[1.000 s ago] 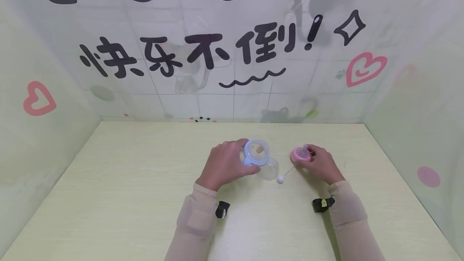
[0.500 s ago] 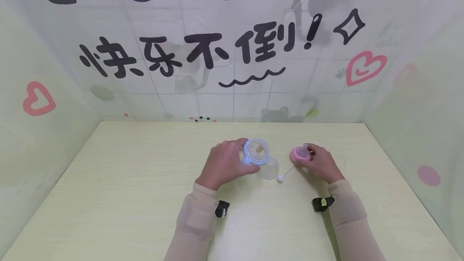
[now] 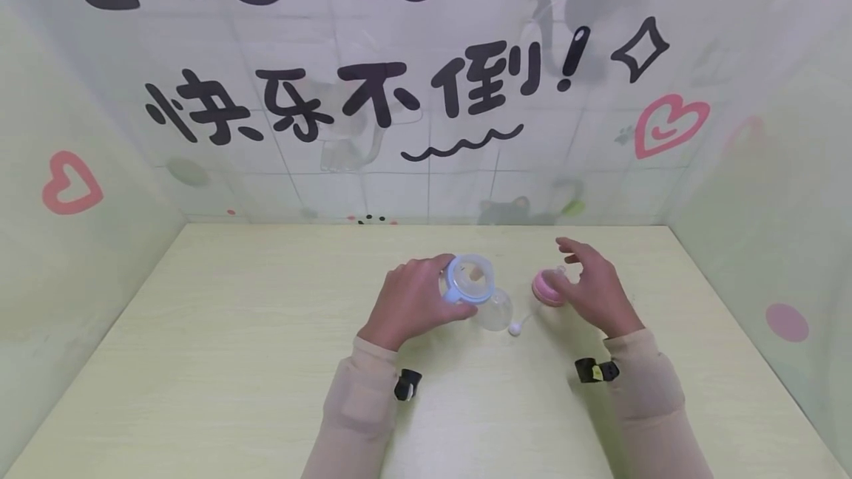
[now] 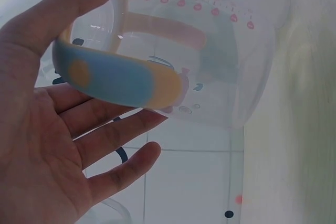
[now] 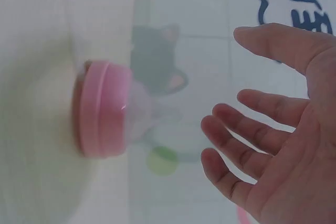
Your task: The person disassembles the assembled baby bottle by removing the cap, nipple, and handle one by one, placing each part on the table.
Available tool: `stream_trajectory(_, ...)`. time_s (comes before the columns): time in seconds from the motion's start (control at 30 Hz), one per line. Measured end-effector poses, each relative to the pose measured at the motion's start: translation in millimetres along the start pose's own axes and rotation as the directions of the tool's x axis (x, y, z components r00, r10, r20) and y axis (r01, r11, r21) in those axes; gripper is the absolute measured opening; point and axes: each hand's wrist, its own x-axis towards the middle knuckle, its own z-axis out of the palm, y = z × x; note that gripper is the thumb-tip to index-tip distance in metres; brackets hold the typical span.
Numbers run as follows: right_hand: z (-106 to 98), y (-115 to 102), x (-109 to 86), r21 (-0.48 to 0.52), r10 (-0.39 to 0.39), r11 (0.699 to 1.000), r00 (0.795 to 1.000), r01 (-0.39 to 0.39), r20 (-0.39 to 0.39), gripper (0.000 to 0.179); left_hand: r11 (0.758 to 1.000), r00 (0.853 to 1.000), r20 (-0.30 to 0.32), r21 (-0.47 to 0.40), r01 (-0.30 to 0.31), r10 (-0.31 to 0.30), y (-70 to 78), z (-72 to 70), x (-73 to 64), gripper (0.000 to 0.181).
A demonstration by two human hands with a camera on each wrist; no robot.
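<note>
My left hand (image 3: pixel 414 300) grips a clear baby bottle (image 4: pixel 220 72) near its neck, thumb and fingers on either side. The bottle has blue and yellow handles (image 4: pixel 118 77) and pink drop-shaped marks along its wall. On the table stands a pink bottle collar (image 5: pixel 105 109) with a clear nipple (image 5: pixel 144 111) pointing up. My right hand (image 3: pixel 592 290) is just above and to the right of the collar, fingers spread and apart from it, as the right wrist view shows. A clear dome cap (image 3: pixel 496 310) sits beside the bottle, partly behind it in the head view.
A thin straw with a white weighted ball (image 3: pixel 515 329) lies between the dome cap and the pink collar. The pale wooden table (image 3: pixel 233 361) meets a printed curtain (image 3: pixel 373 191) at the back, with more sheeting along both sides.
My right hand has let go of the pink collar and lifted off, its fingers opening. The collar stays in place on the table. My left hand holds the bottle as before.
</note>
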Motion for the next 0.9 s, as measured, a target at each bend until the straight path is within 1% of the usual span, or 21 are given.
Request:
stream_trajectory(0.1, 6, -10, -0.2, 0.035, -0.085, 0.996, 0.996, 0.086, -0.031, 0.052, 1.0, 1.0, -0.001, -0.001, -0.006, 0.006, 0.4, 0.6, -0.1, 0.053)
stream_trajectory(0.2, 15, -19, 0.4, 0.044, -0.169, 0.984, 0.985, 0.171, -0.044, 0.046, 1.0, 1.0, 0.001, -0.001, -0.011, 0.011, 1.2, 0.7, -0.4, 0.053)
stream_trajectory(0.4, 34, -30, 0.0, 0.087, -0.299, 0.95, 0.954, 0.299, -0.013, 0.043, 1.0, 1.0, 0.024, -0.021, -0.012, 0.013, 3.8, 1.1, -0.2, 0.054)
stream_trajectory(0.5, 40, -35, -0.4, 0.118, -0.334, 0.936, 0.943, 0.331, 0.003, 0.043, 0.999, 0.999, 0.028, -0.023, -0.022, 0.023, 4.8, 1.9, 0.0, 0.054)
stream_trajectory(0.63, 45, -40, -1.0, 0.148, -0.354, 0.925, 0.935, 0.349, 0.009, 0.041, 0.999, 0.999, 0.023, -0.017, -0.038, 0.039, 5.8, 3.0, 0.5, 0.052)
stream_trajectory(0.9, 48, -45, -1.9, 0.148, -0.385, 0.912, 0.923, 0.382, -0.01, 0.039, 0.998, 0.998, 0.03, -0.026, -0.048, 0.049, 7.7, 1.7, 0.4, 0.049)
